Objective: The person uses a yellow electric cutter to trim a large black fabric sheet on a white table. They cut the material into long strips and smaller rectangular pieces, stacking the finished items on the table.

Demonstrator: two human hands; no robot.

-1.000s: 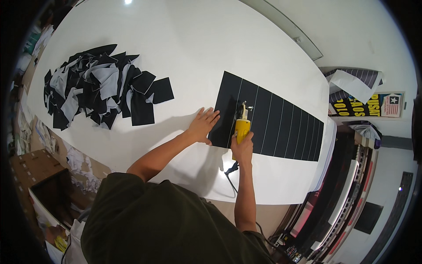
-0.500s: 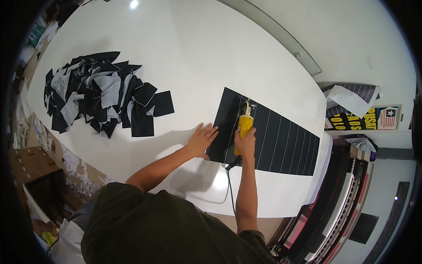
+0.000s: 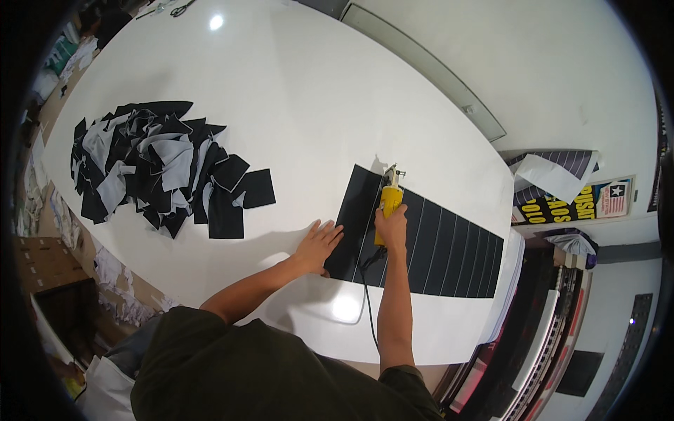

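On the white table [image 3: 302,105] lies a tapering black fabric panel [image 3: 442,252] ruled with several pale lines. My right hand [image 3: 392,228] is closed round a yellow handheld electric cutter [image 3: 391,196], whose metal head [image 3: 392,175] sits at the panel's far edge near its left part. A black cord [image 3: 366,288] runs back from the tool beside my forearm. My left hand [image 3: 316,249] lies with fingers spread at the panel's left edge, holding nothing, its thumb partly hidden.
A heap of black and pale grey fabric pieces [image 3: 165,165] lies at left. Scissors [image 3: 181,8] are at the far edge. Cardboard [image 3: 42,263] and scraps are on the floor at left. A long machine [image 3: 533,337] and striped sheets [image 3: 551,175] stand at right.
The cutter has travelled away from me along a line to the panel's far edge. The table and its contents appear lower in the picture. My left hand stays at the left edge.
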